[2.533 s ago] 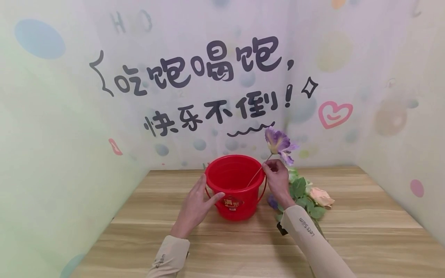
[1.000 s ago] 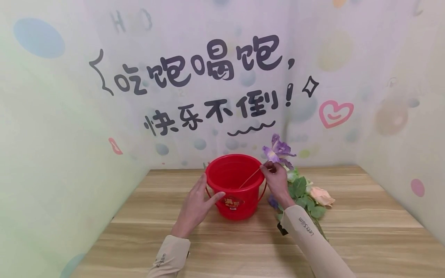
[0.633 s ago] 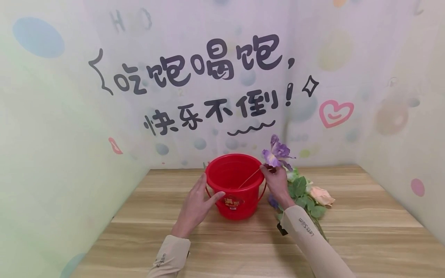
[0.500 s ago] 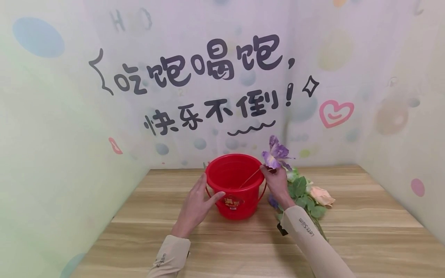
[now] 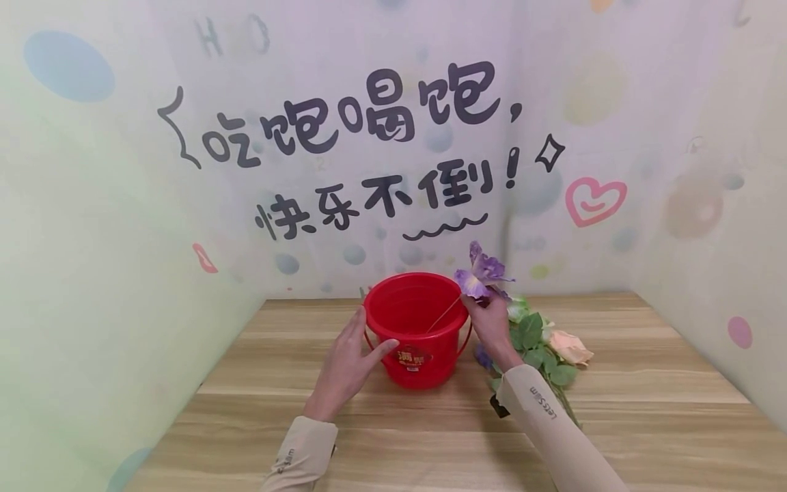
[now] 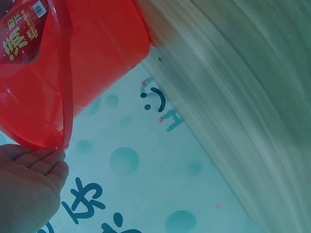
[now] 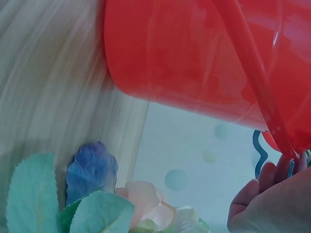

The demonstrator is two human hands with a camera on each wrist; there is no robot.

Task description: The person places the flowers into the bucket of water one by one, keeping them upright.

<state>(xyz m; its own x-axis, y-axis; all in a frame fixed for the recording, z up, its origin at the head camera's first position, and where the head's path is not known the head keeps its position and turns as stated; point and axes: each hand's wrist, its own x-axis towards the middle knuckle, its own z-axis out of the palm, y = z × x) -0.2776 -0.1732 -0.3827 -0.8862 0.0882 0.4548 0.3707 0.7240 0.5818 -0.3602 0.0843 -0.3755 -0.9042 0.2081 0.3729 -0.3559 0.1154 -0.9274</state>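
Observation:
A red bucket (image 5: 419, 362) stands upright on the table. The left hand (image 5: 344, 365) rests against its left side and rim, thumb spread over the front; in the left wrist view the left hand's fingers (image 6: 41, 162) touch the bucket near the handle's end. At the right rim, the right hand (image 5: 492, 324) pinches the stem of a purple flower (image 5: 482, 273) just under its bloom. The thin stem (image 5: 444, 314) slants down into the bucket, its lower end hidden. In the right wrist view the right hand (image 7: 272, 199) is beside the bucket (image 7: 184, 53), the pinched stem mostly hidden.
Right of the bucket, partly under the right forearm, lie a peach rose (image 5: 569, 347), green leaves (image 5: 529, 331), a whitish-green bloom and a blue-purple flower (image 7: 91, 170). A small black object (image 5: 499, 406) is by the right sleeve. A patterned wall (image 5: 344, 61) stands behind the table (image 5: 246, 403).
The purple flower has come lower and shifted left toward the bucket's rim, its stem leaning further over. The left hand and the bucket have hardly moved.

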